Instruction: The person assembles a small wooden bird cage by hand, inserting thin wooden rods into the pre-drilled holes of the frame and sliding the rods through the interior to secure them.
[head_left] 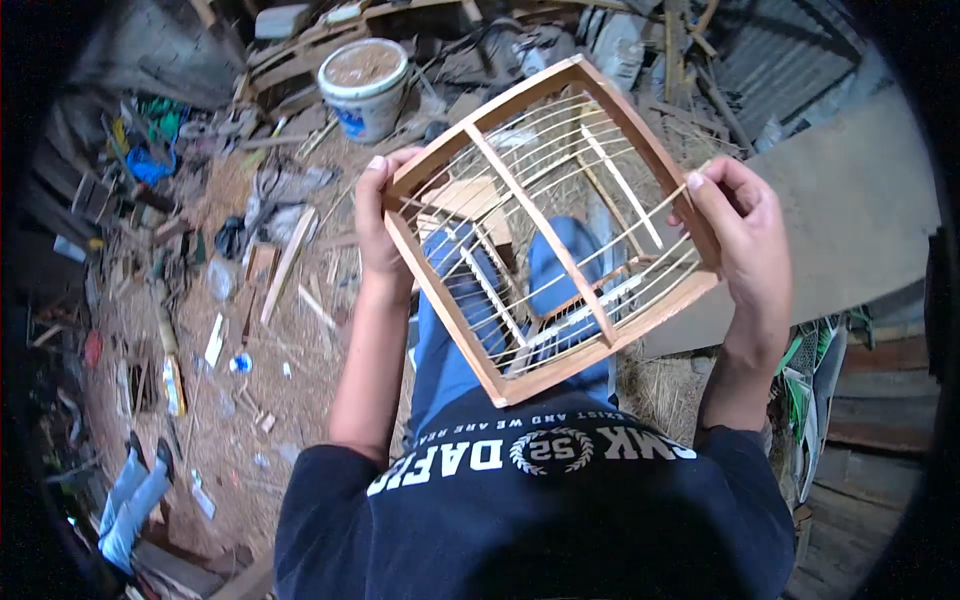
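A wooden cage (536, 224), with a four-sided frame, a middle slat and many thin rods across it, is held tilted above my lap. My left hand (384, 225) grips its left corner, thumb up along the outer edge. At the right side, my right hand (738, 215) pinches the end of a thin bamboo-like stick (655, 209) between thumb and finger. The stick slants across the rods toward the middle of the cage. Some of the right fingers are behind the right rail, so whether they also grip it is hidden.
Beyond the cage stands a white bucket (365, 95) filled with brown material. Wood scraps, plastic and cloth litter the dirt floor on the left. A large flat board (850, 220) lies at right. Another person's legs (135, 505) show at lower left.
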